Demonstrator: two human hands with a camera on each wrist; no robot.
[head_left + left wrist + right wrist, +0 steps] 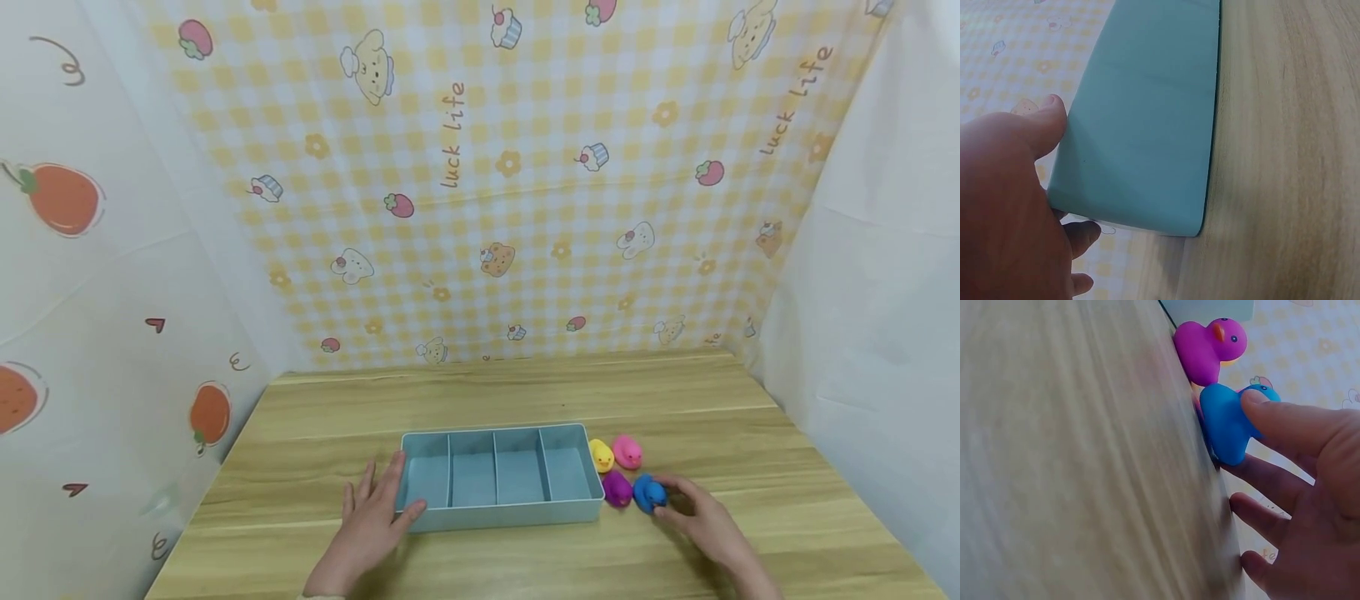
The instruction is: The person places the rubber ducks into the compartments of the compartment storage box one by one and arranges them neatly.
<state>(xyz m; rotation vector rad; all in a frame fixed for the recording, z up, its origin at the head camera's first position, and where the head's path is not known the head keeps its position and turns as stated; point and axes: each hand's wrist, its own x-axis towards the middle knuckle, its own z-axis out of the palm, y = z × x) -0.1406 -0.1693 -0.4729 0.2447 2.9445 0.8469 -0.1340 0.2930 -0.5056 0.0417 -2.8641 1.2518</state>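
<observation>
A pale blue-green tray (427,521) with several compartments in a row lies on the table. My left hand (369,521) is at its left end, fingers spread and fairly straight along that side, the thumb at the front rim. In the left wrist view the thumb (1052,122) touches the tray's edge (1135,125). To the right of the tray, my right hand (699,518) pinches a blue rubber duck (648,493) between thumb and fingers. The right wrist view has the thumb on the blue duck (1225,422) near its head, with a purple duck (1204,353) beside it.
Close by the tray's right end sit a yellow duck (601,456), a pink duck (627,452) and the purple duck (617,489). A checked cloth (510,208) hangs behind the wooden table (315,433), with white cloth at both sides.
</observation>
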